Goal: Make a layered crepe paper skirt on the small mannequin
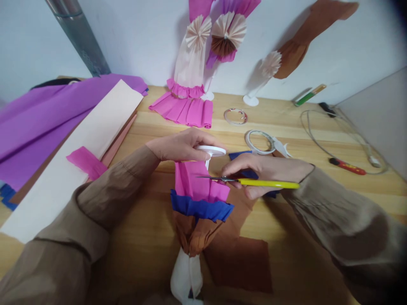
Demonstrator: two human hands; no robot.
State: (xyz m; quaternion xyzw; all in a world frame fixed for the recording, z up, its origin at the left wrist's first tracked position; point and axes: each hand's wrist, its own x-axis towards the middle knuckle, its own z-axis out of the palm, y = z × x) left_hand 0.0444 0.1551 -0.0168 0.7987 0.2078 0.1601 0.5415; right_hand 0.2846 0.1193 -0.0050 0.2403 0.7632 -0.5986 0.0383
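My left hand (187, 144) is closed around a white stand, gripping it just under its round base (213, 150), which points upward. Below hangs a layered crepe paper piece: pink paper (190, 180) on top, a blue ruffle (200, 207) under it, then gathered brown paper (203, 235) and a white part (186, 271) at the bottom. My right hand (267, 169) is closed on yellow-handled scissors (269, 183), held level with the blades toward the left. The blades lie across the pink paper's right part; whether they touch it I cannot tell.
Brown crepe paper (244, 262) lies beneath the work. Tape rolls (259, 142), a cable (308, 123) and a red-and-black tool (346, 166) are at right. Purple paper (47, 118) and a white sheet (79, 156) cover the left. Decorated stands with a paper fan (199, 31) stand behind.
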